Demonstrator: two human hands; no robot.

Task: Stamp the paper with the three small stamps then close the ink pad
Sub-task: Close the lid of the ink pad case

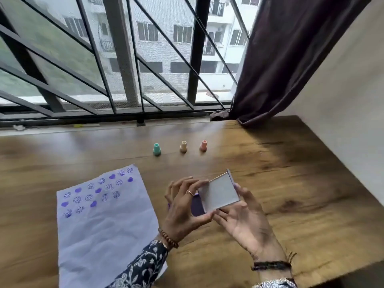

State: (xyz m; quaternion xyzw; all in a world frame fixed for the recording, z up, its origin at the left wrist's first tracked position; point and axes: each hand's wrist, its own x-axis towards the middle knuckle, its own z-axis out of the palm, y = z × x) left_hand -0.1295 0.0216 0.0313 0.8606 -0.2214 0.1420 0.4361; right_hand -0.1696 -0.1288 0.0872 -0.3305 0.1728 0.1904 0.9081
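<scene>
Three small stamps stand in a row on the wooden table (291,183): a green stamp (157,149), a beige stamp (183,146) and a pink stamp (203,145). A white paper (104,229) lies at the left, its upper part covered with purple hearts and smiley prints. Both hands hold the ink pad (218,194) just above the table. Its grey lid is tilted up and the purple pad shows beneath. My left hand (182,206) grips the lid's left edge. My right hand (243,217) supports the right side from below.
A barred window runs along the far edge of the table. A dark curtain (280,59) hangs at the back right and touches the tabletop. A white wall borders the table on the right.
</scene>
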